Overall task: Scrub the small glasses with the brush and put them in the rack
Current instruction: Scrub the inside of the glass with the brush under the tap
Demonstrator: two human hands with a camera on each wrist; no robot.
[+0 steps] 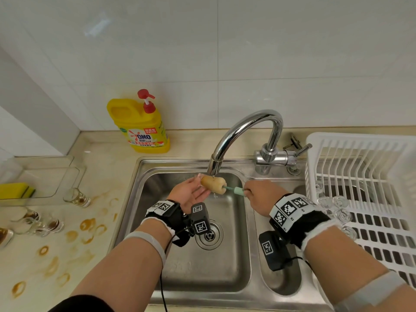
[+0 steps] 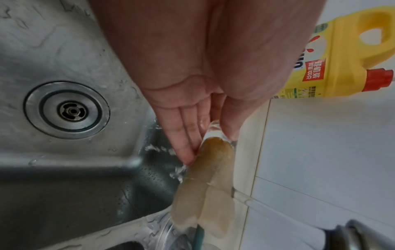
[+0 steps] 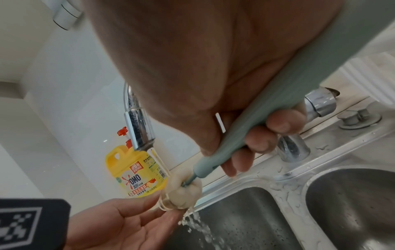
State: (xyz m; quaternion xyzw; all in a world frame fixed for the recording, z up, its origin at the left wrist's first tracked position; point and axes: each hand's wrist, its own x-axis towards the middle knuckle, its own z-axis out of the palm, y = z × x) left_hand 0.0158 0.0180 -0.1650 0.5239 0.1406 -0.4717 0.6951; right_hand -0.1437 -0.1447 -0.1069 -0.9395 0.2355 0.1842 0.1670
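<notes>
Over the sink (image 1: 184, 273), under the running tap (image 1: 247, 131), the left hand (image 1: 189, 193) pinches a small glass (image 2: 214, 130) between thumb and fingers. The right hand (image 1: 262, 195) grips the brush (image 1: 213, 184), its sponge head pushed into the glass. The rack (image 1: 364, 176) stands right, glasses (image 1: 337, 208) at its edge.

Yellow soap bottle (image 1: 140, 127) on stained counter (image 1: 74, 239), running tap (image 1: 245, 140) over steel sink (image 1: 202, 273), yellow sponge (image 1: 15, 190) far left.

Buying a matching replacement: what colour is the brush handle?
Pale grey-green; the brush handle shows best in the right wrist view.
</notes>
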